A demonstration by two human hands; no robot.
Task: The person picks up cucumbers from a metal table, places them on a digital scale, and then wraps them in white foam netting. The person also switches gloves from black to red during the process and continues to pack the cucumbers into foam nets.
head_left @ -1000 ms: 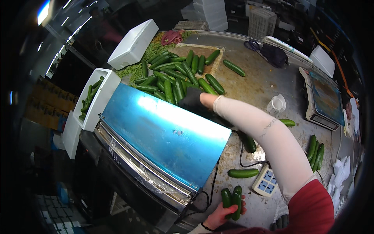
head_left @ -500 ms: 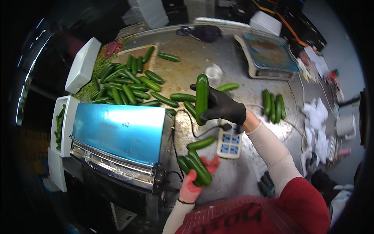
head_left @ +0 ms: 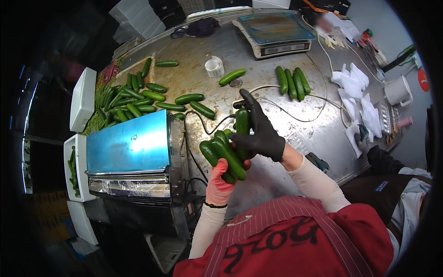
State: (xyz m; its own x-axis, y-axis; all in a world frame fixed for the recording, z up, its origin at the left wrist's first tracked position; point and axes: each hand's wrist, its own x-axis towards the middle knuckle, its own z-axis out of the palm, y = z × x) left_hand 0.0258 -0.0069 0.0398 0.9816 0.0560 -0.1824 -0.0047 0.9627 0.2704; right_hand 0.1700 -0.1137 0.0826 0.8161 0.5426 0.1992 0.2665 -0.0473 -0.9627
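My left hand (head_left: 219, 182), in a pink glove, is wrapped round a bunch of cucumbers (head_left: 229, 157) held upright over the steel table (head_left: 314, 138). Just to its right, my right hand (head_left: 258, 131), in a black glove, grips one upright cucumber (head_left: 242, 120), which touches the bunch. To the left of both hands stands a wrapping machine (head_left: 117, 152) with a blue metal top and a film roll along its front. Behind it lies a pile of cucumbers (head_left: 131, 109) beside green leafy scraps. Several more cucumbers (head_left: 291, 83) lie in a row at the back right.
A scale (head_left: 272, 32) and a white cup (head_left: 214, 68) sit at the back. White foam boxes (head_left: 80, 101) stand at the left edge. Cables cross the middle. Crumpled white paper (head_left: 350, 83), a kettle (head_left: 398, 90) and dark gloves (head_left: 318, 162) lie at the right.
My right hand has come back from the pile with a cucumber and down against the bunch. My left hand has raised its cucumbers. The view has swung round.
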